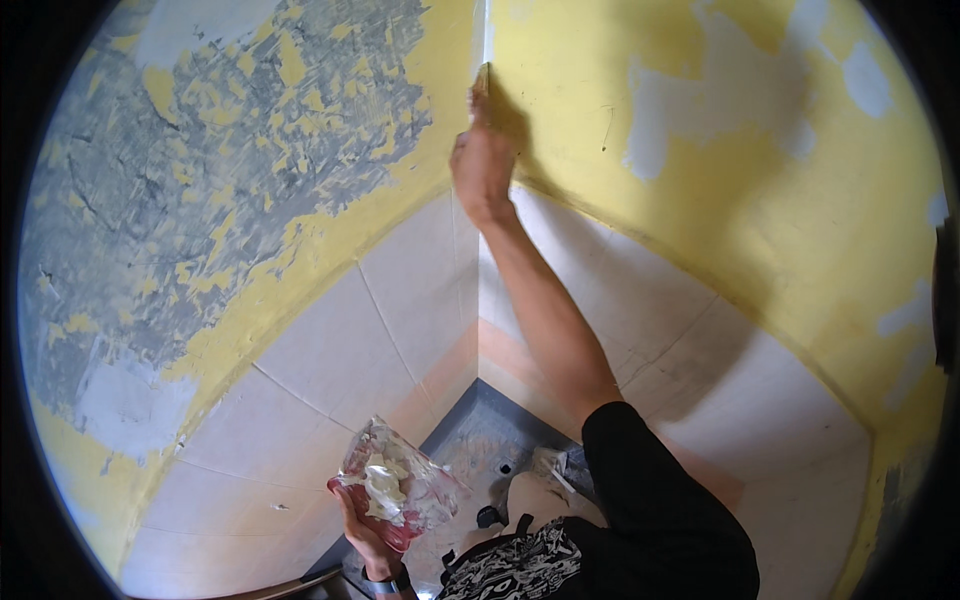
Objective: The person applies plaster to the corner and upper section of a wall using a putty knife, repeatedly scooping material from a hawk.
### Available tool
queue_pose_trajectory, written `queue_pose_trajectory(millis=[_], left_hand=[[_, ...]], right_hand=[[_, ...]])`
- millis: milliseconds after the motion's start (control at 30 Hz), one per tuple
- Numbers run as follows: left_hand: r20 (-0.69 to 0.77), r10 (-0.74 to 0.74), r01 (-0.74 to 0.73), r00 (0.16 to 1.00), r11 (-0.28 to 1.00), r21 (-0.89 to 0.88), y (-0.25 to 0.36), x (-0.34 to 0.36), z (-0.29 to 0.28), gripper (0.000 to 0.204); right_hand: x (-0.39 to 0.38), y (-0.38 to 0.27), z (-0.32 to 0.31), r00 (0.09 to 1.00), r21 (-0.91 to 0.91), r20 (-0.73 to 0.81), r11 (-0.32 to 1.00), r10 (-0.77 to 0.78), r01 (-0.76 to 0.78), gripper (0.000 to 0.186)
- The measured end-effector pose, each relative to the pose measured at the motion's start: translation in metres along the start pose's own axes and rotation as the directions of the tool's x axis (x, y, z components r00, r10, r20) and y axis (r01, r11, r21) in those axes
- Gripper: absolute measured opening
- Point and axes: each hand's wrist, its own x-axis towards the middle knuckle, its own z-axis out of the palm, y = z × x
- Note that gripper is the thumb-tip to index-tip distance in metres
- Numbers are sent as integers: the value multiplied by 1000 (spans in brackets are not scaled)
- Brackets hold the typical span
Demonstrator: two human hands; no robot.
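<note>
High in the corner where two yellow walls meet, my right hand (484, 165) is closed round a narrow putty knife (486, 78). Its tip touches the corner line, where a white strip of filler (482, 30) runs upward; most of the handle is hidden by the fingers. Low in front of my body, my left hand (365, 535) grips a red, putty-smeared board (425, 490) by its left edge. A soft heap of white putty (385, 488) lies on that board.
Grey filler patches (250, 130) cover much of the left wall, with paler ones (720, 85) on the right wall. Pale tiles (330, 350) line both walls below a bulging border. Beneath is a dusty grey floor (480, 420) with a crumpled plastic bag (550, 468).
</note>
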Motion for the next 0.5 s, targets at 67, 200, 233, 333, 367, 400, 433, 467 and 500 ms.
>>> queue_pose_trajectory(millis=[67,200,233,333,367,400,433,467,500], left_hand=[[-8,10,-9,1000,1000,20,1,-1,-1,52],[-100,49,-42,994,997,66,-1,-6,1,54],[-100,70,-66,993,997,44,-3,-6,-2,54],[-244,117,-111,963,993,39,-8,-7,-25,55],[-250,125,-119,960,992,37,-7,-7,-26,55],[-219,102,-102,970,995,10,-6,-6,-22,55],[-188,79,-84,979,996,-16,-6,-5,-18,56],[-185,76,-81,980,997,-16,-4,-5,-14,56],[-159,68,-70,985,998,-9,-2,-4,-9,55]], right_hand=[[-1,-4,27,1000,-25,-14,1000,-16,16,71],[11,3,54,990,-71,-128,996,-62,53,32],[13,10,51,992,55,-121,998,-38,45,15],[-6,16,15,983,204,94,970,-155,134,18],[-15,14,-1,981,352,145,933,-129,71,19],[-21,14,-17,993,434,108,901,-37,-14,20],[-19,18,-30,996,390,88,921,-7,-28,26],[-17,17,-43,997,345,66,937,28,-49,31],[-14,9,-56,997,306,44,949,69,-79,45]])
